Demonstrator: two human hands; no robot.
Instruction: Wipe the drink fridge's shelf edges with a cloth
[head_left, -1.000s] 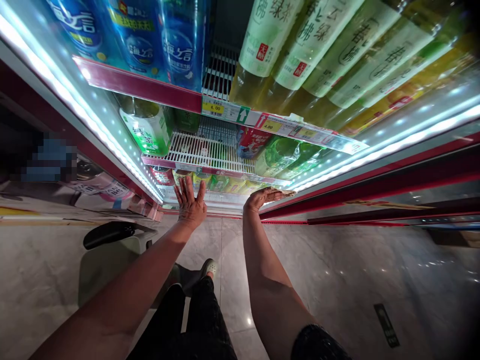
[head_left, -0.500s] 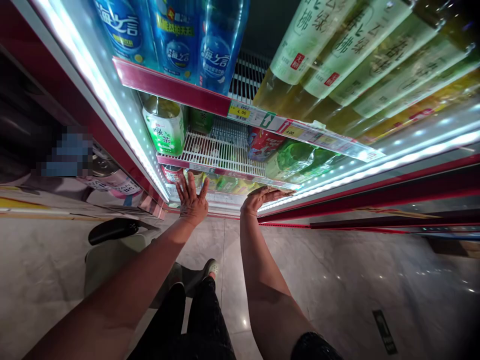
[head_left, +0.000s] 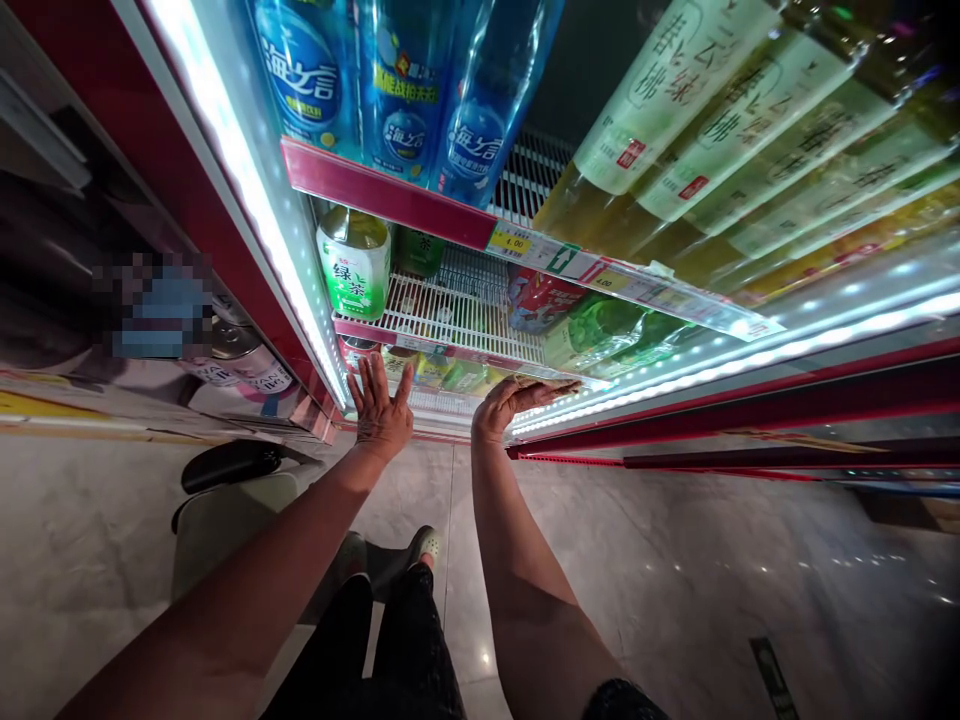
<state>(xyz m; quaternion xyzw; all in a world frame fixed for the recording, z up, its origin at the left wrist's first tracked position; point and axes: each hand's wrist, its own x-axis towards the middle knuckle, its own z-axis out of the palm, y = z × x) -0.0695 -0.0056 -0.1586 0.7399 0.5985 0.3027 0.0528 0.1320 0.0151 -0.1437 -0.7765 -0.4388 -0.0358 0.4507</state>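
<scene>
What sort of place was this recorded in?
Most likely a shop, by a lit drinks cabinet: bottles stand in rows on its shelves, and a yellow price tag reading 4.00 sits on a shelf edge.

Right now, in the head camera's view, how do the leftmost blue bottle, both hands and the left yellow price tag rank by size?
1. Leftmost blue bottle, cut off above
2. Left hand and right hand: too alike to rank
3. Left yellow price tag
</scene>
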